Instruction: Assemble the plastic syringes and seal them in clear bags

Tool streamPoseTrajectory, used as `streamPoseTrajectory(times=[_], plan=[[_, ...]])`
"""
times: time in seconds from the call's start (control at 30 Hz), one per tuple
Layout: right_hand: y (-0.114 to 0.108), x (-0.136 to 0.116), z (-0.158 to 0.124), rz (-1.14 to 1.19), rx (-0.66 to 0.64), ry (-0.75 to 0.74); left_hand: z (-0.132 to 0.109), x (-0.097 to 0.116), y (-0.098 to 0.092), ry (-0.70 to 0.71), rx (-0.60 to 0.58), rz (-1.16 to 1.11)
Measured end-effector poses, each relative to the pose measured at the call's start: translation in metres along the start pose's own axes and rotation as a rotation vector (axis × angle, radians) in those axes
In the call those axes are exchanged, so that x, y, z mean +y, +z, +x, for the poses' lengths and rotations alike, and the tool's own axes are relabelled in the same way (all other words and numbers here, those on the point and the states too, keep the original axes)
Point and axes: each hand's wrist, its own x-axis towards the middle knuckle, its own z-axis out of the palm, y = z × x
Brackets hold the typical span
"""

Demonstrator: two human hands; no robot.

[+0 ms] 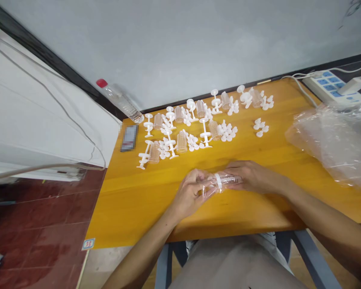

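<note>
Both of my hands meet over the near middle of the orange table [258,200]. My left hand [190,192] and my right hand [252,176] are closed round a small clear plastic packet [221,181] with a white plastic piece inside it. Farther back lie rows of white plastic plungers [205,134], clear ribbed cups [182,141] and small white caps [228,131], laid out in groups.
A clear water bottle with a red cap [120,100] leans at the back left corner. A dark phone [129,137] lies near it. A crumpled clear plastic bag [333,140] is at the right, and a white power strip [333,86] behind it.
</note>
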Motion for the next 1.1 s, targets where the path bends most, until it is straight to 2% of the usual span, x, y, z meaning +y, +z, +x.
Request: streamPoseTrajectory(times=[0.2, 0.3, 0.4, 0.5, 0.57, 0.67, 0.73, 0.83, 0.93, 1.1], plan=[[0.000, 0.002, 0.001, 0.220, 0.027, -0.005, 0.010, 0.016, -0.016, 0.023, 0.024, 0.138], [0.007, 0.002, 0.001, 0.351, 0.058, -0.014, 0.017, 0.020, -0.025, 0.078, -0.024, 0.077], [0.020, 0.002, 0.003, 0.561, 0.139, -0.004, 0.021, 0.026, -0.037, 0.068, 0.006, 0.026], [0.029, -0.001, 0.008, 0.717, 0.244, -0.004, 0.025, 0.038, -0.058, 0.040, 0.014, -0.001], [0.028, -0.005, 0.012, 0.763, 0.268, -0.023, 0.028, 0.048, -0.078, 0.047, -0.021, 0.021], [0.020, -0.014, 0.016, 0.737, 0.285, -0.069, 0.032, 0.061, -0.104, 0.022, -0.092, 0.101], [0.014, -0.020, 0.017, 0.672, 0.291, -0.110, 0.033, 0.066, -0.113, -0.026, -0.146, 0.140], [0.008, -0.027, 0.017, 0.605, 0.292, -0.166, 0.033, 0.070, -0.110, -0.046, -0.151, 0.182], [0.007, -0.031, 0.017, 0.610, 0.359, -0.198, 0.033, 0.073, -0.101, -0.035, -0.069, 0.197], [0.019, -0.034, 0.023, 0.740, 0.400, -0.184, 0.042, 0.086, -0.100, 0.054, -0.075, 0.281]])
